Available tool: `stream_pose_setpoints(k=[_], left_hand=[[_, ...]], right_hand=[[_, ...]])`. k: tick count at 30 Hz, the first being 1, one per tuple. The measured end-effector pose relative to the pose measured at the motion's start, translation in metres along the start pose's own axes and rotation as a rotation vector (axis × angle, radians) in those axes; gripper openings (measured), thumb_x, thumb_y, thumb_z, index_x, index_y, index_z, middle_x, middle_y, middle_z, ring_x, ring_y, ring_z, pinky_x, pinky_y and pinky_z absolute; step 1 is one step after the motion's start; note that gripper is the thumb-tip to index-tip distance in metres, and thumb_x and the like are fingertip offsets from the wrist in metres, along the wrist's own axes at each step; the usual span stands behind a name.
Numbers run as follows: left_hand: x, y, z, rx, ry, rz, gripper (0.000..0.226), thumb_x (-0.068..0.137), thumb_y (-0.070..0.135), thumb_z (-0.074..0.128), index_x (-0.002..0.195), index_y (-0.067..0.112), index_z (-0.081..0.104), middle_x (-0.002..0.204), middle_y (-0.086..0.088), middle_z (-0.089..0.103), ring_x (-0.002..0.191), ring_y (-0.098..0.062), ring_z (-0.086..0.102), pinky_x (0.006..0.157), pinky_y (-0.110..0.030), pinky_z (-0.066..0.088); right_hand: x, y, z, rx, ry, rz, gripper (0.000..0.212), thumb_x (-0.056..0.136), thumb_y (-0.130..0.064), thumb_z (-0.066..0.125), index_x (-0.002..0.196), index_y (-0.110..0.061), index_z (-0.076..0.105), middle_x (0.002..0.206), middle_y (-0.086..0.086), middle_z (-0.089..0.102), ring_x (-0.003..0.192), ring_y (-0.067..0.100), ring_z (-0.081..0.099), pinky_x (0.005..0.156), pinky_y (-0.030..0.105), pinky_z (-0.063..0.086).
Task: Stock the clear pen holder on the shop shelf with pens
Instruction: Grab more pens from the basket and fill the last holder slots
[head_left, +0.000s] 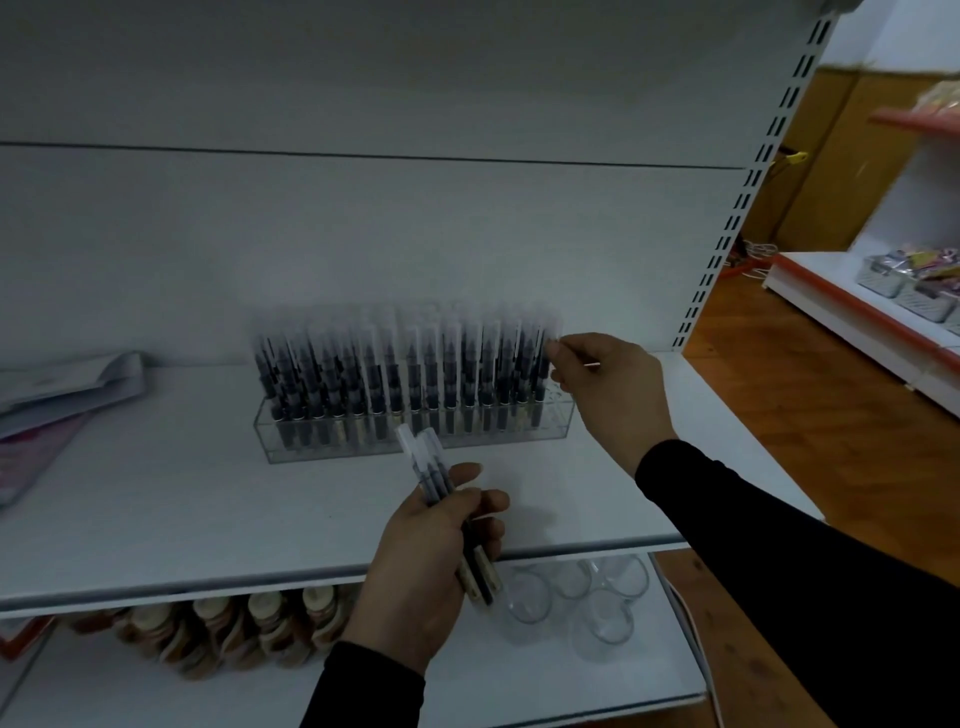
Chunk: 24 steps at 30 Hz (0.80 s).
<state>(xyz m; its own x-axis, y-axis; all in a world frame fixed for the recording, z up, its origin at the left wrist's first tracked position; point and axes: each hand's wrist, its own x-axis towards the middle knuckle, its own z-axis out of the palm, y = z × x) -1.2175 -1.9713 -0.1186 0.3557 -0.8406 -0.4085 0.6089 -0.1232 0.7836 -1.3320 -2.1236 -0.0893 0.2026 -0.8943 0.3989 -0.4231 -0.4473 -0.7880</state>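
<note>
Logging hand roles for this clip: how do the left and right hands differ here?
The left hand grips a small bundle of pens low in front of the shelf; the right hand reaches up to the right end of the clear pen holder, pinching the top of one pen there. The left is curled around several, the right pinches with its fingertips. Both wear black sleeves.

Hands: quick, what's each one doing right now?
Left hand: holds a small bunch of pens.
Right hand: fingertips pinch the cap of the rightmost pen in the clear pen holder.
</note>
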Motion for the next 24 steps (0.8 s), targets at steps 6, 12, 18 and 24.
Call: stream_pose_setpoints(k=[6,12,18,24], left_hand=[[0.001,-0.001,0.001,0.016,-0.024,-0.031,0.021,0.091,-0.004,0.053,0.11,-0.002,0.06,0.076,-0.011,0.073,0.054,-0.017,0.058,0.05,-0.027,0.051],[-0.002,-0.004,0.003,0.028,-0.081,-0.05,0.018,0.093,-0.001,0.051,0.107,0.0,0.063,0.082,-0.014,0.075,0.058,-0.018,0.059,0.054,-0.027,0.052],[-0.004,-0.006,0.006,0.039,-0.103,-0.052,0.022,0.092,-0.004,0.051,0.113,-0.003,0.06,0.09,-0.023,0.072,0.051,-0.018,0.057,0.05,-0.028,0.048],[0.001,-0.008,0.007,0.018,-0.082,-0.06,0.019,0.095,0.002,0.051,0.109,0.002,0.062,0.088,-0.018,0.075,0.072,-0.025,0.067,0.063,-0.029,0.057]], right_hand=[[-0.022,-0.002,-0.004,0.021,0.057,0.067,0.027,0.093,-0.042,0.058,0.072,-0.026,0.065,0.068,-0.013,0.068,0.069,0.003,0.068,0.064,0.006,0.046],[-0.051,-0.007,0.007,0.111,-0.391,0.142,0.031,0.089,-0.043,0.064,0.07,-0.019,0.071,0.077,0.006,0.071,0.073,0.011,0.065,0.075,0.033,0.052],[-0.056,-0.018,0.011,0.395,-0.604,0.286,0.018,0.089,-0.021,0.067,0.093,-0.004,0.074,0.078,-0.001,0.071,0.069,0.0,0.066,0.06,0.015,0.051],[-0.051,-0.014,0.006,0.358,-0.523,0.287,0.015,0.089,-0.021,0.068,0.088,-0.009,0.076,0.079,-0.001,0.073,0.073,0.003,0.064,0.07,0.017,0.052]])
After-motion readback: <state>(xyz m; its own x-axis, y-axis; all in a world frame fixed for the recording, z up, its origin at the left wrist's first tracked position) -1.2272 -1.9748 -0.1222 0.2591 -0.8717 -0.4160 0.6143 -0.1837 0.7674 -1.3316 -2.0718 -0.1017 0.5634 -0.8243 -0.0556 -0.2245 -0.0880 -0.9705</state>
